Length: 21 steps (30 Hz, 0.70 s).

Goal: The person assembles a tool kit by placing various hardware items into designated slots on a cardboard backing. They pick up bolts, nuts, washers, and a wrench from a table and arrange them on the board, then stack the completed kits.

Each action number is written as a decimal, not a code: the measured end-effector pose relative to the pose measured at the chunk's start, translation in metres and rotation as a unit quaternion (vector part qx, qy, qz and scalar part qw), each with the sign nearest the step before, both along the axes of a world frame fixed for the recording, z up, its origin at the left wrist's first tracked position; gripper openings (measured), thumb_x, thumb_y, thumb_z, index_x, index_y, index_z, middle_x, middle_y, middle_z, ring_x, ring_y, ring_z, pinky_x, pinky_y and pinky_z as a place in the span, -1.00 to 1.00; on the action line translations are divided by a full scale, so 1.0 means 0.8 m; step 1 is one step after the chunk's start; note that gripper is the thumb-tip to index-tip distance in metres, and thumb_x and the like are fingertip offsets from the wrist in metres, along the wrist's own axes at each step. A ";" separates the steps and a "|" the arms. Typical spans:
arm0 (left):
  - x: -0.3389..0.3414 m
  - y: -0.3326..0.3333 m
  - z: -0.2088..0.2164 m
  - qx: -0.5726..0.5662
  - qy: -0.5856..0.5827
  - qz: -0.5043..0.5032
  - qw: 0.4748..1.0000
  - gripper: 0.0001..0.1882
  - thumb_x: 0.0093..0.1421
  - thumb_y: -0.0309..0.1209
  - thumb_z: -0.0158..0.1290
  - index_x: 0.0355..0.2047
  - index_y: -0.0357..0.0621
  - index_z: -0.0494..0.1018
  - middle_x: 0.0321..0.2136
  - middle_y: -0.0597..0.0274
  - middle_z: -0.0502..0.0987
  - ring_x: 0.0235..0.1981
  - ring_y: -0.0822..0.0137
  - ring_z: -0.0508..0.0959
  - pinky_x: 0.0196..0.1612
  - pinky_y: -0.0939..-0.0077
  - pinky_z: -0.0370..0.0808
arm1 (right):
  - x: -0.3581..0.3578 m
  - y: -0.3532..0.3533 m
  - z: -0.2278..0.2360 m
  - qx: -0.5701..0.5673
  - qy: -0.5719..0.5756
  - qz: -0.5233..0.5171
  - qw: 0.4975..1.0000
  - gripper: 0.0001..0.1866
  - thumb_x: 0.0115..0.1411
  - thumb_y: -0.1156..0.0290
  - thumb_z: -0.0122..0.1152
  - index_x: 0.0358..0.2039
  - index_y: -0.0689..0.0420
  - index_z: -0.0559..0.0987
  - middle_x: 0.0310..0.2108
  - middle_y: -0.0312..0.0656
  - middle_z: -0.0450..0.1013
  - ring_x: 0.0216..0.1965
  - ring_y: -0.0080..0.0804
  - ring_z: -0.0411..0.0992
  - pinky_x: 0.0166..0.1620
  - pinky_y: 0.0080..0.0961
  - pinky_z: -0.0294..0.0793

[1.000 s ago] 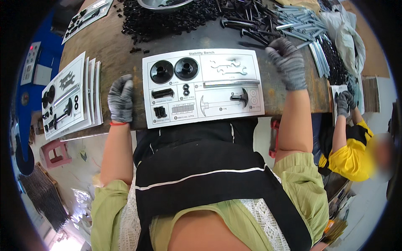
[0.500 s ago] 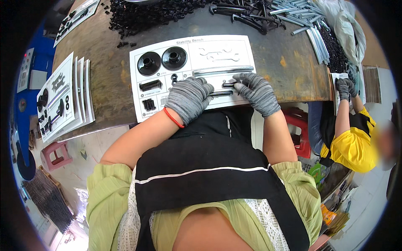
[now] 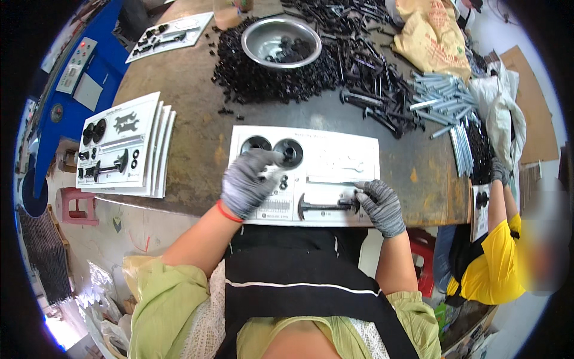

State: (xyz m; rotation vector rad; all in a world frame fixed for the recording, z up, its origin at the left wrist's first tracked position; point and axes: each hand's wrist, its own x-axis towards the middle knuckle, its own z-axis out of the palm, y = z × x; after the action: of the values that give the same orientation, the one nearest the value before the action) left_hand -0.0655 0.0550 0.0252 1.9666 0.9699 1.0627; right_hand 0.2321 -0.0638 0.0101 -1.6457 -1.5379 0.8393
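Note:
A white printed card [image 3: 335, 143] lies along the table's near edge. Two black discs [image 3: 291, 154] sit at its upper left, the left one partly behind my left hand. My gloved left hand [image 3: 246, 184] hovers over the card's left side, fingers curled together and slightly blurred; whatever they hold is hidden. Small black nuts [image 3: 283, 182] lie beside them. A silver tube [image 3: 329, 180] crosses the middle above a black T-shaped piece [image 3: 326, 206]. At the card's right edge, my gloved right hand [image 3: 382, 206] has its fingertips drawn together near the tube and T-piece ends.
Similar filled cards stand stacked [image 3: 122, 149] at left. Behind are a heap of small black parts [image 3: 239, 72], a metal bowl [image 3: 281, 42], black T-shaped pieces [image 3: 373, 78] and silver tubes [image 3: 445, 102]. A co-worker in yellow [image 3: 493, 269] works at right.
The view has tilted up, showing the bowl. My left hand has moved left, toward the discs; my right hand has moved to the card's right edge. A black T-shaped piece now shows on the card.

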 end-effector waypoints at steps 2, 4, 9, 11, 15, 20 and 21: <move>-0.040 0.032 -0.007 -0.080 0.079 0.113 0.987 -0.76 0.04 -0.42 0.17 -0.26 -0.19 0.52 -0.41 0.17 0.53 -0.43 0.32 0.50 -0.26 0.52 0.46 | -0.004 0.029 0.024 0.016 -0.084 0.025 0.996 -0.77 0.07 0.44 0.23 -0.23 0.21 0.58 -0.49 -0.11 0.44 -0.51 -0.36 0.40 -0.35 -0.50 0.45; -0.082 0.060 -0.046 -0.108 0.053 0.200 0.972 -0.77 0.07 -0.42 0.17 -0.26 -0.24 0.52 -0.40 0.19 0.53 -0.45 0.40 0.47 -0.30 0.56 0.45 | -0.026 0.064 0.054 -0.002 -0.109 0.026 0.994 -0.78 0.07 0.43 0.24 -0.24 0.20 0.58 -0.47 -0.13 0.44 -0.51 -0.39 0.41 -0.36 -0.52 0.45; -0.107 0.082 -0.077 -0.154 0.010 0.206 0.966 -0.80 0.14 -0.40 0.11 -0.26 -0.25 0.52 -0.38 0.17 0.57 -0.41 0.42 0.53 -0.28 0.58 0.46 | -0.059 0.197 0.080 0.156 -0.340 0.097 0.922 -0.71 0.09 0.33 0.19 -0.15 0.09 0.53 -0.14 -0.10 0.42 -0.14 -0.15 0.41 -0.03 -0.30 0.40; -0.104 0.088 -0.072 -0.171 0.068 0.202 0.962 -0.80 0.15 -0.38 0.11 -0.26 -0.23 0.53 -0.39 0.19 0.58 -0.41 0.44 0.53 -0.27 0.58 0.45 | -0.071 0.264 0.090 0.179 -0.332 0.107 0.920 -0.71 0.11 0.31 0.16 -0.14 0.05 0.52 -0.10 -0.10 0.41 -0.05 -0.12 0.36 0.05 -0.30 0.35; -0.114 0.086 -0.090 -0.197 0.008 0.210 0.958 -0.82 0.14 -0.43 0.13 -0.26 -0.25 0.53 -0.39 0.26 0.58 -0.40 0.53 0.51 -0.26 0.64 0.45 | -0.111 0.399 0.105 0.141 -0.403 0.088 0.900 -0.73 0.12 0.31 0.13 -0.14 0.02 0.55 -0.12 -0.11 0.44 -0.05 -0.14 0.39 0.06 -0.35 0.35; -0.102 0.082 -0.064 -0.232 -0.050 0.182 0.954 -0.78 0.16 -0.28 0.04 -0.36 -0.18 0.53 -0.38 0.03 0.57 -0.34 0.16 0.57 -0.22 0.42 0.46 | -0.136 0.496 0.097 -0.007 -0.508 0.057 0.860 -0.70 0.14 0.38 -0.01 -0.14 0.06 0.58 -0.15 0.01 0.49 -0.10 -0.08 0.47 -0.03 -0.24 0.45; -0.107 0.087 -0.079 -0.181 0.026 0.185 0.965 -0.77 0.16 -0.25 0.04 -0.37 -0.15 0.54 -0.39 0.03 0.57 -0.34 0.13 0.56 -0.23 0.37 0.46 | -0.140 0.503 0.096 -0.016 -0.503 0.040 0.863 -0.70 0.13 0.41 -0.03 -0.16 0.08 0.59 -0.15 0.00 0.49 -0.09 -0.09 0.47 -0.04 -0.24 0.45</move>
State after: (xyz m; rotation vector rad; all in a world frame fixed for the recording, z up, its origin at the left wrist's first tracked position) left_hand -0.1512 0.1243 -0.0383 1.5549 1.4880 0.9459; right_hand 0.1201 0.3389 0.0871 -2.2076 -2.2698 -0.0517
